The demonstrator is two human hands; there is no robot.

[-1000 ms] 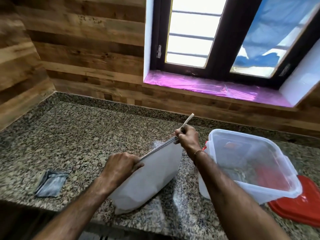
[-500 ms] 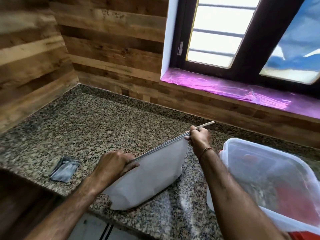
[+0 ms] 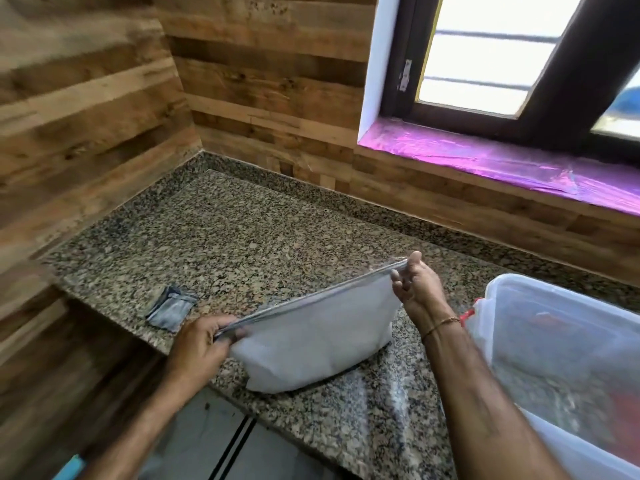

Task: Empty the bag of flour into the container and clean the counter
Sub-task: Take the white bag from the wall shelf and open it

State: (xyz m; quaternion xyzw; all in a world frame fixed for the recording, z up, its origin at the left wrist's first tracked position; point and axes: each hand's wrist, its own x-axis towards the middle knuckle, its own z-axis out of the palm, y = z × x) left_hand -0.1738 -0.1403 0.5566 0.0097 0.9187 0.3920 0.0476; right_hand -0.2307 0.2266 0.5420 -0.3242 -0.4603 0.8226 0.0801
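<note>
A clear zip bag of white flour [image 3: 313,344] stands on the granite counter [image 3: 242,237], its sealed top edge stretched taut. My left hand [image 3: 199,348] pinches the near left end of that top edge. My right hand [image 3: 414,284] pinches the far right end, lifted a little higher. To the right sits a large clear plastic container [image 3: 568,344] with its mouth open, close beside my right forearm. Red shows through its wall.
A small folded grey cloth [image 3: 171,308] lies near the counter's left front edge. Wood-panelled walls close the left and back sides. A window sill covered in purple film [image 3: 502,164] runs above the back right. The counter's front edge drops off below the bag.
The view has swung left and down, pushing the container toward the right edge. My right hand slid to the far end of the bag's top, and the stick-like strip past it is gone.
</note>
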